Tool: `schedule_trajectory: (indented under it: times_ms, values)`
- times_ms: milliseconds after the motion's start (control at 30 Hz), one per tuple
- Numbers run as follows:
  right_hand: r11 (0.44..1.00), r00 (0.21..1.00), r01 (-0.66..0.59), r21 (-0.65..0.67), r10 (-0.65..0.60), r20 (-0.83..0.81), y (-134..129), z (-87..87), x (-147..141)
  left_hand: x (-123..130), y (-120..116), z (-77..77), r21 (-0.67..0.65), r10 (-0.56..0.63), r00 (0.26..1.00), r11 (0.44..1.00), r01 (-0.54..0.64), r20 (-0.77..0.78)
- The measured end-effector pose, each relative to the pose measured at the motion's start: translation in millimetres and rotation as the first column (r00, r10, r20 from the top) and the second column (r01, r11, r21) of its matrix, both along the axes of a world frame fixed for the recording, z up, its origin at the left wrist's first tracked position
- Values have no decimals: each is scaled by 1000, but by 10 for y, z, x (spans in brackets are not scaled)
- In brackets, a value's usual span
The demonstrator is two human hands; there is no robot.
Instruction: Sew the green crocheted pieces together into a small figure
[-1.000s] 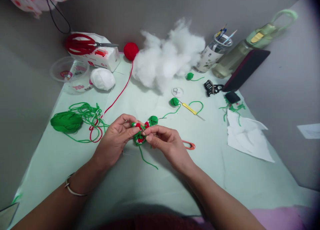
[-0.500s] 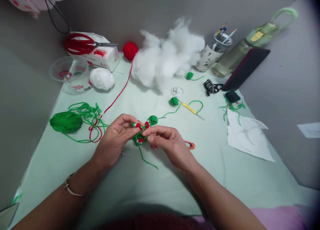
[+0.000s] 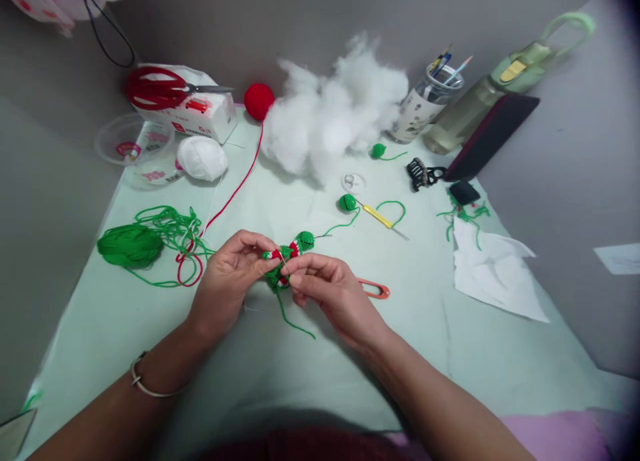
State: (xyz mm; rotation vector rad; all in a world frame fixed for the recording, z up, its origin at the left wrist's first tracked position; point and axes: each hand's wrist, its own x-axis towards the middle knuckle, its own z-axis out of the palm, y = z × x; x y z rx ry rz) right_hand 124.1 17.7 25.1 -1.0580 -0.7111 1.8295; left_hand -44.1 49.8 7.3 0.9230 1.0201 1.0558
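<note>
My left hand (image 3: 235, 274) pinches a small crocheted piece (image 3: 273, 274) in green, red and white, partly hidden by my fingers. Between the fingertips of my right hand (image 3: 325, 287) is a thin metal needle (image 3: 285, 261), its tip against the piece. A green yarn tail (image 3: 295, 324) hangs from the piece onto the table. Just beyond my fingertips lies a green crocheted ball (image 3: 305, 240). An orange stitch marker (image 3: 375, 289) lies beside my right hand, partly covered by it.
Green yarn (image 3: 131, 245) lies in tangles at left, near white yarn (image 3: 203, 158) and a red yarn ball (image 3: 259, 101). White stuffing (image 3: 335, 114) is heaped at the back. A yellow-handled crochet hook (image 3: 377, 215), pen jar (image 3: 425, 107) and bottle (image 3: 465, 114) stand or lie right.
My right hand has shifted slightly left and the needle now points more steeply at the piece. More of the orange stitch marker shows. My left hand stays nearly in place.
</note>
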Motion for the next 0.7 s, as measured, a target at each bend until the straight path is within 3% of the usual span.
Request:
schedule_trajectory:
  times_ms: [267, 700]
  values:
    - [999, 994, 35, 42, -39, 100, -13, -24, -36, -14, -2, -8, -1, 10, 1000, 1000, -10, -21]
    - [999, 999, -25, -26, 24, -35, -13, 5, 0, -16, -11, -25, 48, 13, 996, 999, -8, -90]
